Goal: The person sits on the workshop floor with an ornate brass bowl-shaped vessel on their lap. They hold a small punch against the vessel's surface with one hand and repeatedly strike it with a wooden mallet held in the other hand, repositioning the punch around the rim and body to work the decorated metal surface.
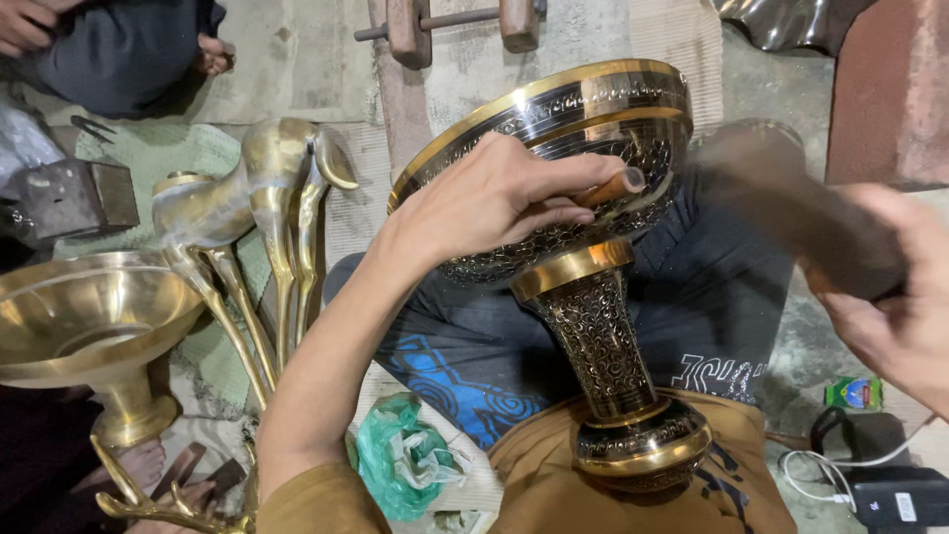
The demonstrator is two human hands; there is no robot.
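A tall engraved brass goblet-shaped bowl (583, 148) lies tilted across my lap, its foot (643, 445) against my belly. My left hand (494, 198) rests on the bowl's patterned side and pinches a short chisel-like punch (613, 186) against the metal. To the right, my right hand (890, 307) grips a hammer (781, 193), which is blurred by motion just beside the punch's end. The stem (593, 336) shows dense dark engraving with plain gold bands.
A plain brass bowl on a foot (89, 316) stands at left, next to a brass deer figure (267, 198). Another person sits at the top left (119, 49). A green plastic bag (400, 460) lies by my knee; a charger and cable (880, 485) sit lower right.
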